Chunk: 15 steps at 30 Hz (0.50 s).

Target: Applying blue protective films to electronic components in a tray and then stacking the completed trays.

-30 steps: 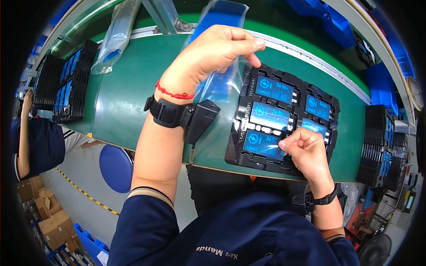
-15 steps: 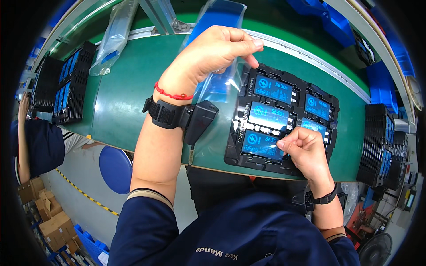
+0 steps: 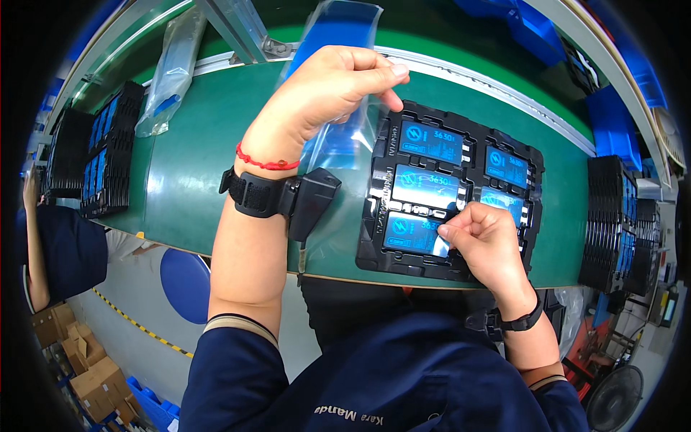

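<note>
A black molded tray (image 3: 368, 261) on the green bench holds several flat blue battery packs with white markings. My right hand (image 3: 491, 241) is over its near side, thumb and forefinger pinched at the right end of the nearest left battery pack (image 3: 404, 234). A pale glossy patch shows just below those fingertips; what they pinch, if anything, is too small to make out. My left hand (image 3: 338, 83) hovers beyond the tray's far left corner, thumb and forefinger apart. Beneath and behind it is a clear plastic bag (image 3: 338, 29) with blue showing through. Its other fingers are mostly hidden.
Stacks of black trays with blue packs stand left (image 3: 108, 162) and right (image 3: 608, 223) on the bench. Another clear bag (image 3: 173, 65) lies at the back left near a metal post (image 3: 234, 29). A blue stool (image 3: 186, 284) and a co-worker's sleeve (image 3: 68, 248) are at left.
The whole view has shifted slightly, with tray and hands appearing a little further left. Both hands keep nearly the same places over the bench. The pale patch by my right fingertips looks brighter.
</note>
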Each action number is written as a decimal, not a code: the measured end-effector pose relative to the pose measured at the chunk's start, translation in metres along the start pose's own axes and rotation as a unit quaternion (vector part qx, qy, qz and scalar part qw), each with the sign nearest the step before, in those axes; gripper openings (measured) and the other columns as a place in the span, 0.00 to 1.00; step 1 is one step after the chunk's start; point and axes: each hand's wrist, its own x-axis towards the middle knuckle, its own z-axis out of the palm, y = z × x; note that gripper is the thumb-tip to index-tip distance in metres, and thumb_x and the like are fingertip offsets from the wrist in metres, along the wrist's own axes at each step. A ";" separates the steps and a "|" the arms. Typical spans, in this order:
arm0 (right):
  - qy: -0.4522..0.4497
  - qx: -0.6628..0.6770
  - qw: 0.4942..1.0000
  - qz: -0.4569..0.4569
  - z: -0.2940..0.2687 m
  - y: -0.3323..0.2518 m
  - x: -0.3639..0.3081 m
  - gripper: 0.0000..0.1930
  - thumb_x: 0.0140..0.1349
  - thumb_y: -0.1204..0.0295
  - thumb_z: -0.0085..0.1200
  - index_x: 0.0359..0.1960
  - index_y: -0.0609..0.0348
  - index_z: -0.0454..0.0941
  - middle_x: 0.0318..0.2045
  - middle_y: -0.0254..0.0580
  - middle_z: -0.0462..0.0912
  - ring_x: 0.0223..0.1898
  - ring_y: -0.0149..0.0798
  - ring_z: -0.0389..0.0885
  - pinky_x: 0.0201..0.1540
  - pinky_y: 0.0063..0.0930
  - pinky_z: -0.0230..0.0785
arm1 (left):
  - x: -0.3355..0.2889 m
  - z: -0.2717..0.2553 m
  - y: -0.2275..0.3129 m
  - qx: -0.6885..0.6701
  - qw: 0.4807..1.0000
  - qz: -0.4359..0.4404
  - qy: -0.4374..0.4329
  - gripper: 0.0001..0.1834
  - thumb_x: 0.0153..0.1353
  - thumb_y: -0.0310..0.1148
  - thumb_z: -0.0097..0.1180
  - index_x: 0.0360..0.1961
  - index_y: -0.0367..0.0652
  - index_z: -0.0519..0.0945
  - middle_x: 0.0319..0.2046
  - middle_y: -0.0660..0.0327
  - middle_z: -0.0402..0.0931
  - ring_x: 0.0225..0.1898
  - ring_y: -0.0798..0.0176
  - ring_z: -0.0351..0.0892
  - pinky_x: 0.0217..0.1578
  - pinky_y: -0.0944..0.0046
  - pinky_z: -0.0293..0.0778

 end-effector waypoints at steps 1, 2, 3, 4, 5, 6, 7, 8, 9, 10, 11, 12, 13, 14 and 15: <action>0.006 -0.015 1.000 -0.006 0.001 0.001 0.000 0.06 0.52 0.79 0.60 0.21 0.63 0.76 0.16 0.32 0.78 0.19 0.20 0.71 0.21 0.16 0.62 | 0.000 0.000 0.000 0.005 1.000 -0.001 0.002 0.18 0.60 0.42 0.54 0.42 0.38 0.79 0.26 0.60 0.80 0.11 0.83 0.52 0.11 0.78 0.44; 0.006 -0.015 1.000 -0.006 0.002 0.002 0.000 0.06 0.52 0.79 0.60 0.21 0.63 0.76 0.16 0.32 0.78 0.19 0.20 0.71 0.21 0.16 0.62 | -0.001 0.000 0.001 0.010 1.000 -0.003 0.005 0.18 0.60 0.42 0.54 0.42 0.38 0.79 0.26 0.60 0.80 0.11 0.83 0.52 0.11 0.78 0.44; 0.017 -0.030 0.999 -0.017 0.004 0.003 0.000 0.06 0.51 0.79 0.61 0.21 0.63 0.76 0.15 0.32 0.77 0.18 0.20 0.71 0.21 0.17 0.62 | -0.001 0.000 0.001 0.010 1.000 -0.003 0.005 0.18 0.60 0.42 0.54 0.42 0.38 0.79 0.26 0.60 0.80 0.11 0.83 0.52 0.11 0.78 0.44; 0.029 -0.046 0.998 -0.028 0.005 0.004 -0.001 0.06 0.51 0.79 0.61 0.20 0.63 0.76 0.15 0.33 0.77 0.18 0.20 0.72 0.21 0.18 0.62 | 0.000 0.000 0.001 0.009 1.000 -0.002 0.003 0.18 0.60 0.42 0.54 0.42 0.38 0.79 0.26 0.60 0.80 0.11 0.83 0.52 0.11 0.78 0.44; 0.031 -0.046 0.998 -0.027 0.006 0.003 -0.001 0.06 0.51 0.79 0.61 0.20 0.63 0.76 0.15 0.33 0.77 0.18 0.20 0.72 0.21 0.18 0.62 | 0.000 0.000 0.001 0.007 1.000 -0.002 0.001 0.18 0.60 0.42 0.54 0.42 0.38 0.79 0.26 0.60 0.80 0.11 0.83 0.52 0.11 0.77 0.44; 0.043 -0.070 0.996 -0.043 0.006 0.002 -0.001 0.07 0.50 0.78 0.61 0.20 0.63 0.75 0.14 0.35 0.77 0.16 0.23 0.73 0.20 0.19 0.62 | 0.001 0.000 0.000 0.007 1.000 -0.001 0.000 0.18 0.60 0.42 0.54 0.42 0.38 0.79 0.26 0.60 0.80 0.11 0.83 0.52 0.11 0.77 0.44; 0.055 -0.093 0.992 -0.059 0.007 0.001 -0.002 0.07 0.50 0.78 0.61 0.19 0.63 0.75 0.13 0.37 0.76 0.15 0.27 0.74 0.19 0.20 0.63 | 0.001 0.000 0.000 0.009 1.000 0.002 -0.001 0.18 0.60 0.42 0.55 0.42 0.38 0.79 0.26 0.60 0.80 0.11 0.83 0.52 0.11 0.78 0.44; 0.056 -0.093 0.992 -0.060 0.008 -0.002 -0.003 0.07 0.50 0.78 0.61 0.19 0.63 0.75 0.13 0.37 0.76 0.15 0.27 0.74 0.19 0.20 0.63 | 0.001 0.000 -0.001 0.010 1.000 0.006 -0.002 0.18 0.60 0.42 0.55 0.42 0.37 0.79 0.26 0.60 0.80 0.11 0.83 0.52 0.11 0.78 0.44; 0.058 -0.152 0.982 -0.090 0.008 -0.005 -0.005 0.07 0.49 0.77 0.62 0.23 0.62 0.74 0.13 0.39 0.76 0.14 0.31 0.75 0.19 0.23 0.64 | 0.001 0.000 0.000 0.011 1.000 0.007 -0.002 0.18 0.60 0.42 0.55 0.42 0.37 0.79 0.26 0.60 0.80 0.11 0.83 0.52 0.11 0.78 0.44; 0.061 -0.211 0.968 -0.120 0.008 -0.007 -0.006 0.08 0.48 0.76 0.63 0.26 0.62 0.74 0.13 0.40 0.76 0.13 0.36 0.76 0.19 0.26 0.65 | 0.001 0.000 0.000 0.007 1.000 0.001 -0.002 0.18 0.60 0.42 0.55 0.42 0.37 0.79 0.26 0.60 0.80 0.11 0.83 0.52 0.11 0.78 0.44; 0.063 -0.211 0.968 -0.120 0.009 -0.011 -0.007 0.08 0.48 0.76 0.63 0.26 0.62 0.74 0.13 0.40 0.76 0.13 0.36 0.76 0.19 0.26 0.65 | 0.001 0.001 0.001 0.004 1.000 -0.005 -0.002 0.18 0.60 0.42 0.55 0.42 0.37 0.79 0.26 0.60 0.80 0.11 0.83 0.52 0.11 0.78 0.44; 0.108 -0.266 0.948 -0.134 0.009 -0.016 -0.008 0.12 0.48 0.75 0.64 0.30 0.62 0.73 0.13 0.40 0.76 0.14 0.39 0.76 0.19 0.28 0.66 | 0.002 0.000 0.001 0.005 1.000 -0.003 -0.003 0.18 0.60 0.42 0.55 0.42 0.37 0.79 0.26 0.60 0.80 0.11 0.83 0.52 0.11 0.78 0.44; 0.152 -0.319 0.924 -0.147 0.008 -0.019 -0.010 0.15 0.47 0.74 0.65 0.35 0.61 0.72 0.13 0.40 0.75 0.14 0.41 0.76 0.19 0.30 0.67 | 0.001 0.000 0.002 0.009 1.000 -0.005 -0.001 0.18 0.60 0.42 0.55 0.42 0.37 0.79 0.26 0.61 0.80 0.11 0.83 0.52 0.11 0.78 0.44; 0.158 -0.308 0.925 -0.158 0.004 -0.016 -0.008 0.20 0.48 0.72 0.65 0.40 0.61 0.69 0.13 0.39 0.75 0.15 0.41 0.77 0.19 0.31 0.68 | 0.000 -0.001 0.004 0.014 1.000 -0.007 0.002 0.17 0.60 0.41 0.55 0.42 0.38 0.79 0.26 0.61 0.80 0.12 0.84 0.53 0.12 0.79 0.45; 0.171 -0.273 0.931 -0.173 0.000 -0.016 -0.006 0.18 0.49 0.71 0.65 0.38 0.62 0.70 0.13 0.39 0.75 0.14 0.39 0.77 0.18 0.27 0.67 | -0.001 -0.001 0.004 0.018 1.000 -0.004 0.002 0.17 0.60 0.41 0.55 0.42 0.38 0.79 0.26 0.61 0.80 0.12 0.84 0.53 0.12 0.79 0.45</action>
